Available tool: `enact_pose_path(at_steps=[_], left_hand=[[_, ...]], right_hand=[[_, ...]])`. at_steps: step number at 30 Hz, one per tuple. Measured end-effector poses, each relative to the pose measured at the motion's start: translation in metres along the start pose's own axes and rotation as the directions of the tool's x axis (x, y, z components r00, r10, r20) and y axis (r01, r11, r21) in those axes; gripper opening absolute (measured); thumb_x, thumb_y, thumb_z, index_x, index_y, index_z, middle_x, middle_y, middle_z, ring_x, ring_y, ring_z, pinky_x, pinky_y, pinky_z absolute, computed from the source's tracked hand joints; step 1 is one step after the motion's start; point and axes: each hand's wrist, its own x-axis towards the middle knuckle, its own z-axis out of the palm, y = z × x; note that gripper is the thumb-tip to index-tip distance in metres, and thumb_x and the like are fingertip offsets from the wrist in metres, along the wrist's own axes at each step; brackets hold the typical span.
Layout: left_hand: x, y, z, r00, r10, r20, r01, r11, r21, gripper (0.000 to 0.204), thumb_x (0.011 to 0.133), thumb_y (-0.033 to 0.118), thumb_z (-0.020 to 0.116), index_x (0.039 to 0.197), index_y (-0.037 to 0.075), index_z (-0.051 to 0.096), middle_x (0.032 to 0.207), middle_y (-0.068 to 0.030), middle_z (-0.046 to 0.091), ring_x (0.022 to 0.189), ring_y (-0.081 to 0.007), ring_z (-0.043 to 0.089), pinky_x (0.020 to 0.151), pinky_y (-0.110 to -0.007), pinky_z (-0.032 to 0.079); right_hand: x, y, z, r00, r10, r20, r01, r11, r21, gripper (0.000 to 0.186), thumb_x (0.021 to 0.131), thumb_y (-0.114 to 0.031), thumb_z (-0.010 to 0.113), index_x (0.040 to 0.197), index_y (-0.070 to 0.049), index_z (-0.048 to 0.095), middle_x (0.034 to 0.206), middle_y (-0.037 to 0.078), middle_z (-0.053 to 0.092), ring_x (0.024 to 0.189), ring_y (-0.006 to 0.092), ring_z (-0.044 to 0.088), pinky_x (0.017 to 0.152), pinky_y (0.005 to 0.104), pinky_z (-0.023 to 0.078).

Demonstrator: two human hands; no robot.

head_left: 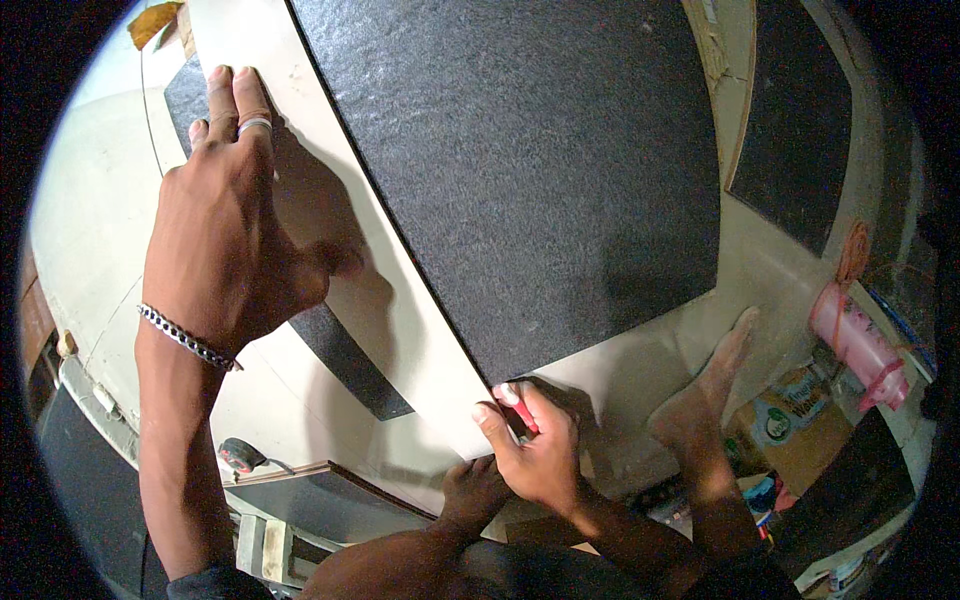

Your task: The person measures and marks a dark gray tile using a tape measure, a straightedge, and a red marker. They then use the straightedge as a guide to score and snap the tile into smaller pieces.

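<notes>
A large dark grey textured board lies in front of me. Along its left edge runs a long white strip, which partly covers a narrower dark piece. My left hand reaches over the strip's far part, fingers stretched out and fingertips at its left side; whether they press on it I cannot tell. At the near left corner of the dark board, my right hand pinches a slim red pen-like tool. Its tip is hidden by the fingers, close to the seam between strip and board.
A tape measure sits at the lower left, beside another dark panel. On the right are a dark panel, an orange cord, a pink bottle and a cardboard box. My bare foot rests near the board's corner.
</notes>
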Motion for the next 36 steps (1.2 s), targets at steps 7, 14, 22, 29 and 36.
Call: enact_pose_path(at_steps=[7, 14, 22, 29, 36], left_hand=[[0.004, -0.004, -0.005, 0.997, 0.069, 0.032, -0.067, 0.996, -0.061, 0.101, 0.053, 0.02, 0.097, 0.136, -0.013, 0.051, 0.154, -0.0374, 0.043, 0.135, -0.0446, 0.056, 0.108, -0.046, 0.054], [0.005, -0.002, -0.006, 0.993, 0.119, -0.003, -0.119, 0.993, -0.021, 0.1, 0.05, 0.024, 0.102, 0.13, -0.014, 0.056, 0.142, -0.0386, 0.054, 0.132, -0.0456, 0.058, 0.108, -0.045, 0.053], [0.007, -0.002, -0.011, 0.989, 0.074, 0.127, -0.073, 0.997, -0.016, 0.086, 0.051, 0.02, 0.1, 0.12, -0.012, 0.061, 0.146, -0.0387, 0.05, 0.143, -0.0438, 0.048, 0.115, -0.046, 0.049], [0.002, -0.002, -0.003, 0.996, 0.093, -0.017, -0.094, 0.992, -0.085, 0.113, 0.049, 0.02, 0.101, 0.14, -0.017, 0.046, 0.143, -0.0386, 0.052, 0.133, -0.0457, 0.056, 0.11, -0.045, 0.052], [0.002, -0.01, -0.002, 0.988, 0.152, -0.008, -0.152, 0.988, 0.001, 0.128, 0.05, 0.02, 0.101, 0.148, -0.021, 0.03, 0.128, -0.0382, 0.061, 0.116, -0.046, 0.066, 0.101, -0.044, 0.057]], right_hand=[[-0.003, 0.006, -0.004, 1.0, -0.001, 0.001, 0.001, 1.0, -0.001, 0.022, 0.096, -0.012, 0.076, 0.107, 0.005, 0.069, 0.094, 0.013, 0.075, 0.087, 0.0135, 0.069, 0.081, 0.0306, 0.055], [-0.004, 0.011, 0.001, 0.999, 0.023, -0.023, -0.021, 0.997, 0.073, 0.02, 0.095, -0.011, 0.076, 0.106, 0.004, 0.07, 0.092, 0.012, 0.074, 0.085, 0.0128, 0.068, 0.079, 0.0305, 0.055], [-0.001, 0.015, 0.001, 1.0, -0.003, -0.018, 0.005, 0.997, 0.079, 0.018, 0.095, -0.01, 0.076, 0.104, 0.003, 0.07, 0.09, 0.011, 0.074, 0.083, 0.0124, 0.068, 0.076, 0.0303, 0.055], [-0.004, 0.018, 0.004, 1.0, -0.003, -0.02, 0.003, 0.999, 0.039, 0.017, 0.096, -0.011, 0.076, 0.104, 0.002, 0.07, 0.089, 0.01, 0.074, 0.083, 0.0117, 0.067, 0.076, 0.03, 0.055], [-0.003, 0.023, 0.001, 1.0, 0.006, 0.001, -0.006, 1.0, 0.001, 0.019, 0.097, -0.014, 0.075, 0.104, 0.002, 0.07, 0.091, 0.013, 0.074, 0.083, 0.0168, 0.07, 0.077, 0.0322, 0.056]])
